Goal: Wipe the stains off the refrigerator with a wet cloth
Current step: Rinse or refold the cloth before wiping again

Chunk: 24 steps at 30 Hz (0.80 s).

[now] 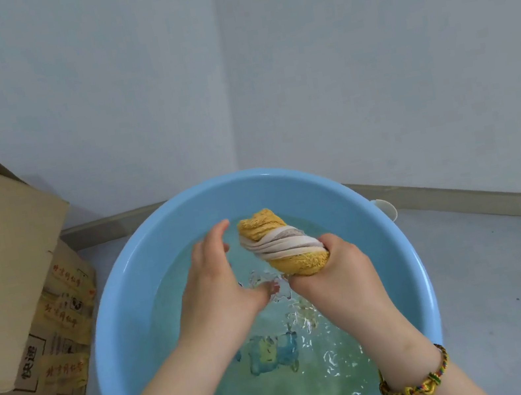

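Braided bracelet (417,385) on the right wrist, nearest us. The blue basin's (119,292) near rim is cut off, and rippling water blurs a printed picture on its bottom. Right hand (331,268): grip curled tight round the near end of the twisted yellow-and-white cloth (283,244), above the water. Left hand (217,274): grip spread, just beside the cloth. Cardboard box (5,277) stands left on the floor. A white object (386,210) is half hidden behind the far rim.
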Motion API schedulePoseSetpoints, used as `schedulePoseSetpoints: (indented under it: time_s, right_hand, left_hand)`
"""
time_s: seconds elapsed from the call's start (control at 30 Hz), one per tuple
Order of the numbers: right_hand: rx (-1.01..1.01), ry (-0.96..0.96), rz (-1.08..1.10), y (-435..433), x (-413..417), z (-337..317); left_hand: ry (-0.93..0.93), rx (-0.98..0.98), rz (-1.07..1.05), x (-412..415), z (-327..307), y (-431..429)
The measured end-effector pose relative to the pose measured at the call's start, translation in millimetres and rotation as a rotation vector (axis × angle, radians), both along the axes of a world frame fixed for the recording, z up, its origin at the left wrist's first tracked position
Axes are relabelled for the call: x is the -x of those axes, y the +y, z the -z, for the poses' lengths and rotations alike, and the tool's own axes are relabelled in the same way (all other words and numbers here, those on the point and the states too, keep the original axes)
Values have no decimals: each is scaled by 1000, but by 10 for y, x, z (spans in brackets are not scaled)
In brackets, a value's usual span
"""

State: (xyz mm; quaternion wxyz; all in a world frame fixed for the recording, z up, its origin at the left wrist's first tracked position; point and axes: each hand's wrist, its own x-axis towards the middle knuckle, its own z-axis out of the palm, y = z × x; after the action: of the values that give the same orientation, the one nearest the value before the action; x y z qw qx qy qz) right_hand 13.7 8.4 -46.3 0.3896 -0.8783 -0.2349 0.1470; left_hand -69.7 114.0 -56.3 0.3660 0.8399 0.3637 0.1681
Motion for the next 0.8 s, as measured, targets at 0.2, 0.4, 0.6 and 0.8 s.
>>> schedulePoseSetpoints:
  time_s: [0.2, 0.4, 0.6, 0.8]
  right_hand:
    - [8, -81, 16, 114, -11, -812]
    - [-46, 55, -180, 148, 382, -2048]
    - [-245, 469, -60, -98, 497, -3511]
    - [-425, 363, 145, -453, 770, -4582]
  left_hand:
    - [-381, 1046, -141, 33, -945, 25]
    - [-467, 1120, -170, 71, -2301, 163]
    - [-426, 1126, 44, 348, -3625, 90]
    - [-249, 1088, 383, 452, -4588, -234]
